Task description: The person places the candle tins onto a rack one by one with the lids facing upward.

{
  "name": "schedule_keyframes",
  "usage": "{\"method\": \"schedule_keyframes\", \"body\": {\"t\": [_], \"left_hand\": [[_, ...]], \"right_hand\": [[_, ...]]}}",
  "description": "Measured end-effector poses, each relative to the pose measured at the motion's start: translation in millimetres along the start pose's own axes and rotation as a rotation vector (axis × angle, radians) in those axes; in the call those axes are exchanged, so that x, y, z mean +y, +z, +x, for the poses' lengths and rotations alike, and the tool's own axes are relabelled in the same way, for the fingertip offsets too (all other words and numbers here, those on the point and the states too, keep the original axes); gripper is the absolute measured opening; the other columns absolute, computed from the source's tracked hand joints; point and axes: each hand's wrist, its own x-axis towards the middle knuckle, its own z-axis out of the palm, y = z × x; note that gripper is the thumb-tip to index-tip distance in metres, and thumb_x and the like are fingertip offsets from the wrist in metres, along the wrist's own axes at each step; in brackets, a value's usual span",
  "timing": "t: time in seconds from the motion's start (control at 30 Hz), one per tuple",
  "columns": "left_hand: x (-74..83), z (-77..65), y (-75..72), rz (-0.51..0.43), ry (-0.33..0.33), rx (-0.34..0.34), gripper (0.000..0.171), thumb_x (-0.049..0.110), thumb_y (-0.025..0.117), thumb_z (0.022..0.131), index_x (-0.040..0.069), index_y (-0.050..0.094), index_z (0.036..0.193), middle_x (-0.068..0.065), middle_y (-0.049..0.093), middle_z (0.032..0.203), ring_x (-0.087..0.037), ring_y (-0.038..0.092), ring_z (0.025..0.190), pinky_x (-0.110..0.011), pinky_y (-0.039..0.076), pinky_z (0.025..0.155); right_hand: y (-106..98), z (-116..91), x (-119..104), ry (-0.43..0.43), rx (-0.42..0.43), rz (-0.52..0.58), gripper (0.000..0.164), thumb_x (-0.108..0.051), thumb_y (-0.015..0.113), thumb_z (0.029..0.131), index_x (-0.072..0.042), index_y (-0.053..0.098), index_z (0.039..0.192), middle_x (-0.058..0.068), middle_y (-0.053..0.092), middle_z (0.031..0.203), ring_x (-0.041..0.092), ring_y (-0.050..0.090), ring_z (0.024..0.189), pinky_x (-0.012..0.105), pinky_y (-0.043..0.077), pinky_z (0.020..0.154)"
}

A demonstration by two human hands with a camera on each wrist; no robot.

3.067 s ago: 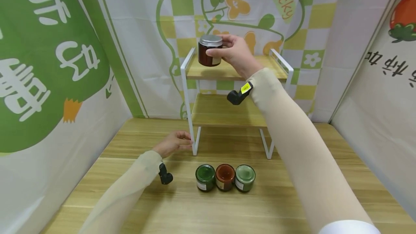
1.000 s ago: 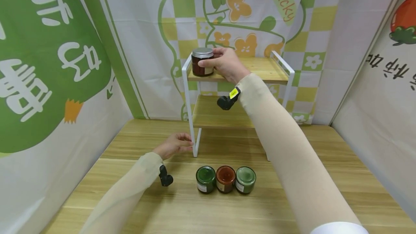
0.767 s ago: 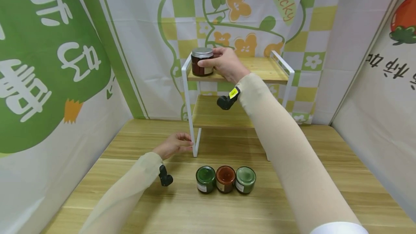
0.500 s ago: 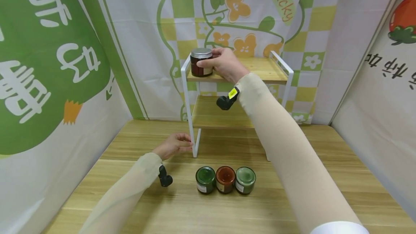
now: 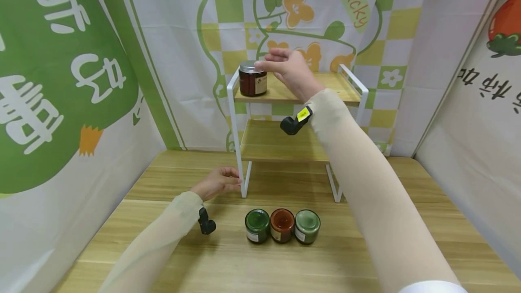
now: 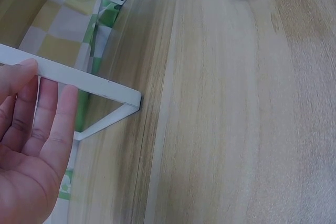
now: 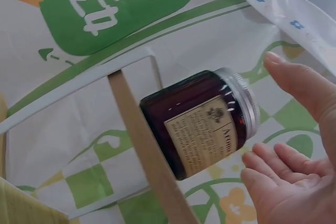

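Jars: four in all, one on the rack (image 5: 237, 134), three on the worktop (image 5: 285, 266).

Brown jar (image 5: 249, 84): one; upright on the upper shelf (image 5: 335, 84), at the left end near the front edge, just beside the left rail; silver lid (image 5: 246, 68), cream label (image 5: 261, 85) on the near right side.

Row on the worktop, just on the near side of the rack, three pieces close together: green jar (image 5: 257, 220) at left, red jar (image 5: 282, 223) in the middle, pale jar (image 5: 307, 223) at right; one small label low on the near side of each.

Rack: one; white frame, two wooden shelves, on the far part of the worktop.

Hands: two. Right hand (image 5: 291, 70): released, at the right of the brown jar, thumb and fingers clear of the lid in the right wrist view. Left hand (image 5: 217, 182): pinching the lower end of the rack's left front post between thumb and fingers.

In the way: right sleeve (image 5: 366, 171), slanting across the right part of the rack, hiding part of a post and of the lower shelf (image 5: 272, 139).

Wrist cameras: two, black; left camera (image 5: 206, 223), right camera (image 5: 290, 125) with yellow sticker (image 5: 303, 114).

Cloths: three; left cloth (image 5: 122, 184), green with white lettering; far cloth (image 5: 175, 58), with checks, orange flowers and the word "Lucky"; right cloth (image 5: 468, 116), with tomato print (image 5: 504, 30).
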Motion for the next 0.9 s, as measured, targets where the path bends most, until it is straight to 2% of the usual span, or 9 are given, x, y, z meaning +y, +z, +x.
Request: {"method": "schedule_keyframes", "body": {"t": [0.27,0.47,0.67,0.9], "left_hand": [[4.8,0.4,0.4,0.010,-0.010,-0.003,0.013,-0.006,0.053,0.095,0.006,0.056,0.096,-0.003,0.058,0.095,-0.026,0.063,0.103,-0.043,0.050,0.103],[5.5,-2.4,0.3,0.013,-0.011,0.011,0.011,-0.007,0.052,0.095,0.004,0.054,0.097,-0.004,0.058,0.096,-0.026,0.063,0.104,-0.041,0.052,0.102],[2.6,-2.6,-0.1,0.009,-0.014,-0.006,0.009,-0.006,0.054,0.094,0.002,0.054,0.099,-0.004,0.058,0.096,-0.025,0.063,0.103,-0.047,0.046,0.107],[3.2,-2.7,0.5,0.000,-0.016,-0.016,0.009,-0.005,0.055,0.094,0.004,0.054,0.097,-0.005,0.058,0.096,-0.023,0.064,0.101,-0.056,0.037,0.111]], "right_hand": [[-12.0,-21.7,-14.2,-0.152,0.012,0.240,0.060,0.003,0.069,0.086,0.001,0.041,0.140,0.015,0.049,0.136,0.022,0.051,0.124,0.024,0.044,0.108],[-21.4,-48.9,-9.3,-0.250,-0.018,0.317,0.055,0.006,0.063,0.089,0.002,0.041,0.139,0.017,0.051,0.132,0.027,0.048,0.129,0.025,0.045,0.108],[-36.6,-82.6,7.3,-0.284,-0.049,0.342,0.055,0.010,0.061,0.088,0.003,0.041,0.139,0.014,0.053,0.129,0.028,0.050,0.127,0.025,0.048,0.105],[-61.4,-119.9,37.3,-0.348,-0.106,0.245,0.056,0.009,0.064,0.087,0.004,0.039,0.137,0.010,0.055,0.127,0.021,0.055,0.121,0.028,0.047,0.106]]}}
